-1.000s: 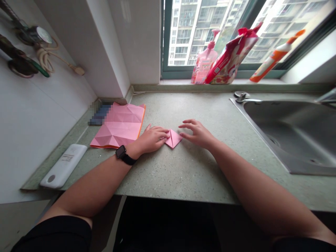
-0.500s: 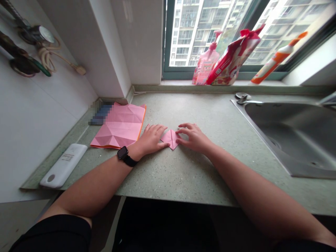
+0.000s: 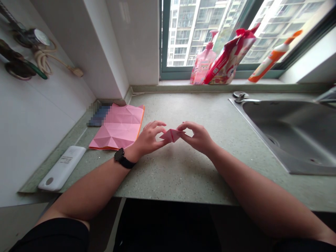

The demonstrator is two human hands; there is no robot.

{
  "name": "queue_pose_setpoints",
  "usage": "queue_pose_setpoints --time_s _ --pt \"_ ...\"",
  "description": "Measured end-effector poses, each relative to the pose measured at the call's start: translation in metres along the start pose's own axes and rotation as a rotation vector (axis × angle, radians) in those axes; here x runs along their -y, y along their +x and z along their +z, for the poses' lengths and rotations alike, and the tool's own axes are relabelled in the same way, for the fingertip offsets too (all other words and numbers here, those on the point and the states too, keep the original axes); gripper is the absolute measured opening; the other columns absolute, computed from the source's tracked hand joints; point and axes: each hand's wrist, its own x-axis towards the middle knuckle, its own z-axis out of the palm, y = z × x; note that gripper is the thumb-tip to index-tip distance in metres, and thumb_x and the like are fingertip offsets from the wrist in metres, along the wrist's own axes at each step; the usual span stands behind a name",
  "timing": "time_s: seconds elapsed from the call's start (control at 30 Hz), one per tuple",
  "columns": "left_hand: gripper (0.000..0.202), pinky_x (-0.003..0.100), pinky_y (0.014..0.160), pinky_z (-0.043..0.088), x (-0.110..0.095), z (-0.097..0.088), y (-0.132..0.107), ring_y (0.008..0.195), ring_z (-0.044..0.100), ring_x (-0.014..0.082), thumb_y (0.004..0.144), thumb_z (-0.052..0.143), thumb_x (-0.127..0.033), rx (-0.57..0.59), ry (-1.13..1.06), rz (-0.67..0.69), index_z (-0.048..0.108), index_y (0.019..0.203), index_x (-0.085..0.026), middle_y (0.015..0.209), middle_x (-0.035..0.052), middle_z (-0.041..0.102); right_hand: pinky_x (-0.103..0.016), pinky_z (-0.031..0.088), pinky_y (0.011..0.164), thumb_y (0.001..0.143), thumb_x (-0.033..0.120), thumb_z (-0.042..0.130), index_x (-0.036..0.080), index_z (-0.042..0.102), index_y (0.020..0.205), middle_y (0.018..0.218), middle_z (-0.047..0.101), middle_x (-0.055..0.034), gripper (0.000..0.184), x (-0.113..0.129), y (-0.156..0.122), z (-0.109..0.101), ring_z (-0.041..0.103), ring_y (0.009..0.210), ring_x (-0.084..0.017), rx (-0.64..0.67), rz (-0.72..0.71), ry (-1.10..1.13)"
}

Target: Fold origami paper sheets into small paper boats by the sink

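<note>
A small folded piece of pink paper is held between my two hands, just above the counter. It has a diamond-like outline with a crease down its middle. My left hand pinches its left side, thumb along the lower edge and fingers curled above. On the opposite side, my right hand grips the right corner between thumb and forefinger. To the left lies a larger creased sheet of pink paper, with an orange edge showing beneath it.
A white power-bank-like device lies near the counter's left front edge. A steel sink is set in at right. On the windowsill stand a pink pump bottle, a red pouch and an orange-white bottle.
The small folded paper has come up off the counter and tilted. My right fingers have closed on its corner, and my left fingers have curled in around its other side.
</note>
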Motion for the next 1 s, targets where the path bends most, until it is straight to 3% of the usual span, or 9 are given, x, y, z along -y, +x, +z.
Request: queue_pose_setpoints --time_s 0.17,0.33,0.43,0.67,0.87,1.0 --pt "0.019 0.052 0.117 0.052 -0.01 -0.007 0.0 0.124 0.068 0.0265 0.106 0.072 -0.038 -0.087 0.015 0.025 0.074 0.093 -0.024 0.13 0.0082 0.074 -0.053 0.055 0.112 0.101 0.034 0.066 0.03 0.074 0.098 0.096 0.08 -0.0023 0.01 0.008 0.0 -0.003 0.074 0.094 -0.023 0.007 -0.114 -0.102" --pt "0.023 0.053 0.126 0.044 -0.009 -0.009 -0.001 0.119 0.069 0.024 0.107 0.071 -0.04 -0.129 0.071 0.102 0.075 0.089 -0.025 0.124 0.0051 0.076 -0.054 0.053 0.114 0.103 0.041 0.069 0.031 0.078 0.095 0.096 0.08 -0.0029 0.016 0.011 -0.001 -0.002 0.075 0.094 -0.024 0.028 -0.168 -0.11" --pt "0.023 0.053 0.125 0.044 -0.007 -0.008 -0.001 0.119 0.069 0.024 0.108 0.07 -0.042 -0.126 0.094 0.106 0.076 0.092 -0.026 0.125 0.005 0.076 -0.054 0.052 0.116 0.103 0.042 0.069 0.031 0.078 0.089 0.092 0.079 -0.0018 0.02 0.01 -0.002 -0.002 0.075 0.091 -0.023 -0.006 -0.195 -0.125" --pt "0.028 0.047 0.109 0.056 -0.01 -0.008 -0.001 0.122 0.069 0.027 0.103 0.076 -0.051 -0.1 0.045 0.132 0.076 0.115 -0.026 0.129 0.0095 0.074 -0.056 0.049 0.118 0.104 0.046 0.068 0.033 0.08 0.087 0.092 0.079 -0.001 0.024 0.006 -0.001 -0.004 0.075 0.095 -0.023 0.012 -0.152 -0.179" --pt "0.022 0.047 0.11 0.054 -0.012 -0.007 -0.001 0.1 0.072 0.0206 0.11 0.066 -0.038 -0.146 0.067 0.164 0.075 0.094 -0.027 0.105 0.0027 0.08 -0.053 0.046 0.121 0.105 0.042 0.067 0.034 0.081 0.092 0.097 0.079 0.0001 0.021 0.004 -0.003 -0.001 0.075 0.096 -0.022 0.057 -0.188 -0.227" --pt "0.022 0.046 0.107 0.055 -0.013 -0.007 0.0 0.097 0.072 0.0203 0.109 0.067 -0.033 -0.159 0.089 0.156 0.076 0.091 -0.026 0.1 0.0025 0.08 -0.053 0.045 0.122 0.104 0.039 0.07 0.036 0.081 0.108 0.102 0.08 0.0 0.012 0.004 -0.005 0.001 0.075 0.1 -0.022 0.058 -0.208 -0.255"
